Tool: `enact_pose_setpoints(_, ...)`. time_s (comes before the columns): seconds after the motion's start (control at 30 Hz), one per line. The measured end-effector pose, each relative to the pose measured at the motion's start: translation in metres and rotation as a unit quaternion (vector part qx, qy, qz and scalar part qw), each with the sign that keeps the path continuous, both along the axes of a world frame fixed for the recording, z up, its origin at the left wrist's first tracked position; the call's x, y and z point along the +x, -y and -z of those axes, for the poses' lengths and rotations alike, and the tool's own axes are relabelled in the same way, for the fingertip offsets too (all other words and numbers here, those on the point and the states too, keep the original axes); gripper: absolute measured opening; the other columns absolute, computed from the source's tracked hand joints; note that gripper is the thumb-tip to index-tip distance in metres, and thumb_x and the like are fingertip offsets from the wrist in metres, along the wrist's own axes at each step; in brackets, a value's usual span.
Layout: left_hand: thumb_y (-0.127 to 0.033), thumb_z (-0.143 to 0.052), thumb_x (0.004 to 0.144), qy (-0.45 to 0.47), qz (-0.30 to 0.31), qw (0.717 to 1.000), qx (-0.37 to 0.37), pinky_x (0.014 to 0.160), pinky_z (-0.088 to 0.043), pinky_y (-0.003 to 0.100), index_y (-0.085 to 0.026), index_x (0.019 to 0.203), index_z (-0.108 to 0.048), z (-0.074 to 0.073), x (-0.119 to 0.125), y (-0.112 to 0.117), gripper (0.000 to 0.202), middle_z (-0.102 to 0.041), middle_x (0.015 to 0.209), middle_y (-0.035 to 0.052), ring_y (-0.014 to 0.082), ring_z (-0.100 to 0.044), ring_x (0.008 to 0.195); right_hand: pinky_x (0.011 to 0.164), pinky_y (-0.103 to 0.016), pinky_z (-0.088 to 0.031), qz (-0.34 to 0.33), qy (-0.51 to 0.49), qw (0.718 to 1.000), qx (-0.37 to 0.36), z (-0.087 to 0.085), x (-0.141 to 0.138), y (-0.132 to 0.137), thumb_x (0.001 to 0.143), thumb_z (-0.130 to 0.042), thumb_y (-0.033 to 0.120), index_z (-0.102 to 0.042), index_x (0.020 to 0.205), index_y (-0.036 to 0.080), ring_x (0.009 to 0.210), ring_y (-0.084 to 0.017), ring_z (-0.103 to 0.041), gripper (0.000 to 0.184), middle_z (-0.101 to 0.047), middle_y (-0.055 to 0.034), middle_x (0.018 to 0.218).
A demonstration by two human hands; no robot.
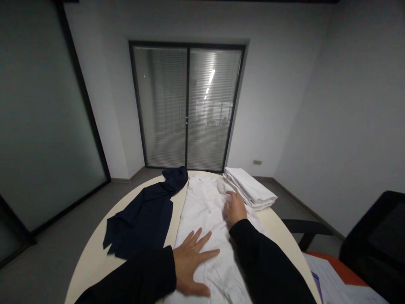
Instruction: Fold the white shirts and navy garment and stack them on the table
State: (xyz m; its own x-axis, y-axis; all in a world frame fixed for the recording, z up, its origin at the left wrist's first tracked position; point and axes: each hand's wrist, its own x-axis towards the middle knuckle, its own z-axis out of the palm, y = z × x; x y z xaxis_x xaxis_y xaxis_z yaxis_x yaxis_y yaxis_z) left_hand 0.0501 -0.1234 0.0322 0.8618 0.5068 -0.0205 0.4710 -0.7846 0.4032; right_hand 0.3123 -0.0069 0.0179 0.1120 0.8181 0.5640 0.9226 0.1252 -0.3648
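A white shirt (199,211) lies spread lengthwise over the middle of the table, with its far end near the table's back edge. Flat on its near left part rests my left hand (193,261), fingers spread wide. Further up, at the shirt's right side, my right hand (236,209) is closed, its fingers curled at the white cloth; its fingertips are partly hidden. Just beyond that hand sits a folded stack of white cloth (251,188) at the table's right rim. To the left of the shirt is a crumpled dark navy garment (142,215).
Everything lies on a round cream table (91,264). At the right stand a black chair (376,236) and an orange surface (344,270) with papers (325,270) on it. Behind the table is a glass window with blinds (164,109).
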Motion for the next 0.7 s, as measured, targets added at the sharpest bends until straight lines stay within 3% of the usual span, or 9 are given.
enact_pose_setpoints(0.13, -0.075, -0.068, 0.062, -0.022, 0.007, 1.000, -0.021, 0.105, -0.001, 0.073, -0.037, 0.147, -0.032, 0.007, -0.013, 0.000, 0.100, -0.004, 0.160, 0.0100, 0.0494, 0.005, 0.140, 0.102, -0.036, -0.036, 0.059, 0.024, 0.998, -0.016, -0.013, 0.019, -0.009, 0.082, -0.049, 0.017, -0.047, 0.127, 0.011, 0.117, -0.028, -0.050, 0.045, -0.057, -0.0160, 0.120)
enact_pose_setpoints(0.33, -0.069, -0.076, 0.057, -0.037, 0.026, 0.996, -0.078, 0.106, -0.003, 0.071, -0.041, 0.137, -0.048, -0.007, -0.044, -0.009, 0.089, -0.016, 0.160, 0.0051, 0.0483, 0.000, 0.141, 0.092, -0.033, -0.043, 0.014, 0.025, 0.991, -0.131, -0.026, 0.016, -0.029, 0.083, -0.059, 0.041, -0.052, 0.126, 0.015, 0.107, -0.027, -0.060, 0.051, -0.063, -0.0151, 0.118)
enact_pose_setpoints(0.47, -0.069, -0.074, 0.060, -0.043, -0.005, 0.997, -0.068, 0.111, -0.020, 0.062, -0.039, 0.131, -0.057, -0.021, -0.045, -0.010, 0.078, -0.030, 0.155, 0.0050, 0.0453, -0.019, 0.141, 0.082, -0.034, -0.045, 0.062, 0.022, 0.984, -0.163, -0.029, 0.010, -0.041, 0.087, -0.054, 0.030, -0.061, 0.110, 0.015, 0.094, -0.027, -0.066, 0.028, -0.070, -0.0151, 0.098)
enact_pose_setpoints(0.6, -0.064, -0.068, 0.070, -0.053, -0.092, 0.994, 0.020, 0.104, -0.034, 0.062, -0.037, 0.144, -0.038, -0.023, -0.029, -0.003, 0.085, -0.019, 0.158, 0.0094, 0.0473, -0.036, 0.132, 0.078, -0.037, -0.046, 0.114, 0.029, 0.979, -0.165, -0.031, 0.017, -0.047, 0.089, -0.041, 0.015, -0.054, 0.121, 0.012, 0.087, -0.027, -0.067, 0.035, -0.070, -0.0175, 0.091)
enact_pose_setpoints(0.7, -0.056, -0.059, 0.081, -0.067, -0.134, 0.985, 0.083, 0.102, -0.035, 0.063, -0.033, 0.147, -0.032, -0.018, -0.015, -0.002, 0.075, -0.027, 0.156, 0.0113, 0.0458, -0.037, 0.131, 0.076, -0.035, -0.046, 0.102, 0.039, 0.978, -0.177, -0.031, 0.023, -0.048, 0.087, -0.038, 0.010, -0.054, 0.123, 0.016, 0.084, -0.024, -0.068, 0.040, -0.070, -0.0139, 0.087)
